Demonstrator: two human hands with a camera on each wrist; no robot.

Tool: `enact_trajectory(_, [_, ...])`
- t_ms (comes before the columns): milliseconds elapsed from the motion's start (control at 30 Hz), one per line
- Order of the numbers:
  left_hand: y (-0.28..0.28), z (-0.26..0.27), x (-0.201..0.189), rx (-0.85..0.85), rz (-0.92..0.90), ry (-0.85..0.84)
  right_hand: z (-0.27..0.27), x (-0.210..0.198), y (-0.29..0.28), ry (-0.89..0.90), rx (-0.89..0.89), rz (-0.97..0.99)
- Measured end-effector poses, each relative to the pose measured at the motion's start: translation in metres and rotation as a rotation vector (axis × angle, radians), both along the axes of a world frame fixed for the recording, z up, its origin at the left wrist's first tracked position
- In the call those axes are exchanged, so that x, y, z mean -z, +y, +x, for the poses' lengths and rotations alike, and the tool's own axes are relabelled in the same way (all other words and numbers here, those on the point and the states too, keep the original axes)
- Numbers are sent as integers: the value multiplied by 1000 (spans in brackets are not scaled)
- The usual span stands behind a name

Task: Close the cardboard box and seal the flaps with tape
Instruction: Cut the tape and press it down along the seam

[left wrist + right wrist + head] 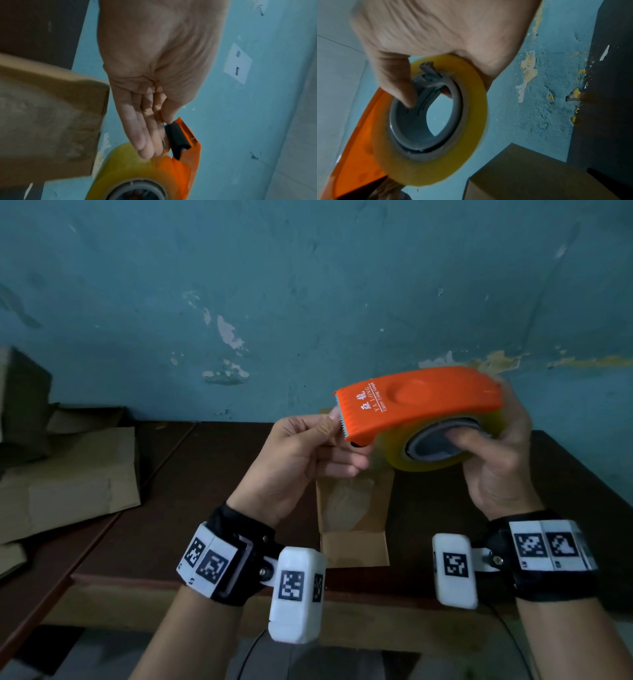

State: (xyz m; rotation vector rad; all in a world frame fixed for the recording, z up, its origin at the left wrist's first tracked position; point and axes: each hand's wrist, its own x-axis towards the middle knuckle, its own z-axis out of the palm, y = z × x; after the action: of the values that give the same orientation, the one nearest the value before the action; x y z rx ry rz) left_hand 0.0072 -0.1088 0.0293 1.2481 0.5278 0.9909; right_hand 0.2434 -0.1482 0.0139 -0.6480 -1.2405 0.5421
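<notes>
Evidently readying tape, the right hand (pixel 496 453) clamps the orange plastic tape dispenser (pixel 421 402) while left hand (pixel 301 453) fingertips pinch at its nine-o'clock blade end; next, drawing tape onto the closed brown cardboard box (pixel 354 529).

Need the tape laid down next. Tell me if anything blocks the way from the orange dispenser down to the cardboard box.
Nothing visible does. The tape dispenser is held in the air above the cardboard box. Only the left hand, at the cutter end, overlaps the box top in the head view.
</notes>
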Motion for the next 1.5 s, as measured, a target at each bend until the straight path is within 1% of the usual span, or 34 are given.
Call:
enact_trajectory(67, [1, 0, -1, -73, 42, 44, 1, 1, -1, 6, -86, -45])
enact_trajectory(133, [4, -1, -1, -137, 71, 71, -2, 0, -3, 53, -112, -93])
enact_trajectory(233, [8, -2, 3, -180, 145, 138, -8, -5, -3, 88, -46, -172])
enact_trajectory(367, [7, -3, 3, -155, 223, 199, -8, -6, -2, 97, -2, -222])
enact_trajectory(467, [4, -4, 0, -130, 270, 239, -5, -9, -4, 118, 14, -211])
enact_trajectory(600, [2, -5, 0, -129, 279, 267, -1, -15, -8, 106, 26, -159])
enact_trajectory(700, [-3, -6, -1, -122, 286, 280, 4, -19, -11, 45, 14, -114])
enact_trajectory(800, [-2, -13, -1, -128, 276, 244, 7, -21, -14, -9, 19, -94])
enact_trajectory(900, [-1, -19, -3, -117, 301, 273, 14, -22, -17, -35, 28, -98])
enact_trajectory(1033, [0, -26, -4, -117, 321, 281, 16, -22, -18, -99, -18, -111])
enact_trajectory(1133, [4, -31, -2, -126, 333, 283, 15, -21, -16, -109, -36, -117])
enact_trajectory(1233, [8, -38, 1, -150, 346, 270, 21, -20, -16, -110, -5, -138])
enact_trajectory(1367, [15, -51, 5, -178, 340, 271, 39, -19, -22, -64, 63, -141])
enact_trajectory(1500, [14, -55, 5, -164, 354, 300, 47, -17, -26, -83, 55, -162])
